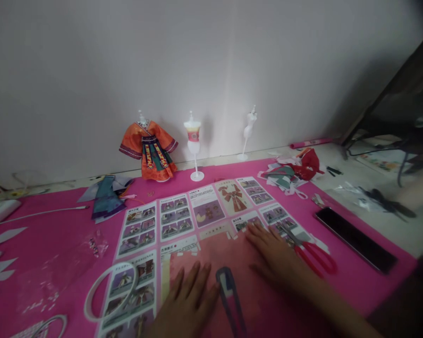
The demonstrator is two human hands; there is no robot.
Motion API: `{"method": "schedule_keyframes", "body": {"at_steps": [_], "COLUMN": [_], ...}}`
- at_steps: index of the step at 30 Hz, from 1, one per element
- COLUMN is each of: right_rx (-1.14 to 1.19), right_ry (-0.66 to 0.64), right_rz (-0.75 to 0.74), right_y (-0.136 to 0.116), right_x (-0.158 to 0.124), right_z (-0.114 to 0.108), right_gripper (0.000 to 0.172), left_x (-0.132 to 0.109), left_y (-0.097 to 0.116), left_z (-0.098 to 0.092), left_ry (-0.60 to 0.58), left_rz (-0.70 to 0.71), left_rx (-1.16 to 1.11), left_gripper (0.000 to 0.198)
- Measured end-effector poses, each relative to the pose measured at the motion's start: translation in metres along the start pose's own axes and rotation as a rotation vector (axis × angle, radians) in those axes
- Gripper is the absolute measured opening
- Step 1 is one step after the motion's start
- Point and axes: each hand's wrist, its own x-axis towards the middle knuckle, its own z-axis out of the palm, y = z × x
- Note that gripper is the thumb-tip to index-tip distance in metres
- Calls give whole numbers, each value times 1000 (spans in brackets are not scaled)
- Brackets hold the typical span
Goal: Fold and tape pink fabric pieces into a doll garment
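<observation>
My left hand (pixel 185 300) lies flat with fingers stretched out on a red piece of fabric (pixel 229 256) spread over a folded instruction sheet (pixel 183 220). Further right on the same fabric, my right hand (pixel 273 251) also lies flat, fingers apart. Neither hand holds anything. Small dark thread snips (pixel 231 298) lie on the fabric between my hands. Red-handled scissors (pixel 312 253) lie just right of my right hand.
A pink mat (pixel 49 239) covers the table. At the back stand three small mannequins: one in an orange robe (pixel 148 152), one with a bodice (pixel 193 145), one bare (pixel 248 131). Folded teal cloth (pixel 105 199), fabric scraps (pixel 292 173), a black phone (pixel 356 239) and white tape loops (pixel 105 291) lie around.
</observation>
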Motion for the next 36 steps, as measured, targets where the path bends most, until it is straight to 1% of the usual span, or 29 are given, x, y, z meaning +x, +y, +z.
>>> {"method": "schedule_keyframes", "body": {"at_steps": [6, 10, 14, 16, 18, 20, 22, 25, 29, 31, 33, 36], "right_rx": [-37, -29, -46, -50, -21, 33, 67, 55, 46, 44, 38, 6], "right_ry": [-56, 12, 99, 168, 200, 152, 93, 89, 103, 146, 187, 222], "right_rz": [-3, -17, -5, -25, -57, -127, -232, -320, -330, -326, -329, -323], "right_y": [10, 13, 21, 24, 22, 17, 8, -3, -5, -3, -1, -2], "right_x": [-3, -10, -26, -37, -48, -56, -63, -71, -81, -85, -88, -89], "right_z": [5, 6, -1, -6, -13, -20, -27, -35, -37, -36, -35, -35], "right_gripper": [58, 53, 42, 36, 31, 25, 20, 20, 19, 20, 20, 18], "left_x": [0, -2, -4, -5, -4, -3, -2, 1, 1, 1, 0, 0], "left_y": [-1, -3, -6, -7, -7, -7, -5, -3, -1, -1, -1, 0], "left_z": [3, 2, 4, 5, 5, 3, 0, 1, 10, 13, 13, 12], "left_ry": [-7, 33, 48, 95, 179, 247, 266, 240, 160, 107, 70, 65], "left_rz": [3, 17, 19, 24, 69, 150, 212, 231, 248, 217, 177, 162], "left_rx": [13, -1, 15, 48, 89, 107, 68, -76, -244, -275, -285, -304], "left_gripper": [60, 61, 58, 56, 53, 52, 52, 50, 42, 41, 44, 49]}}
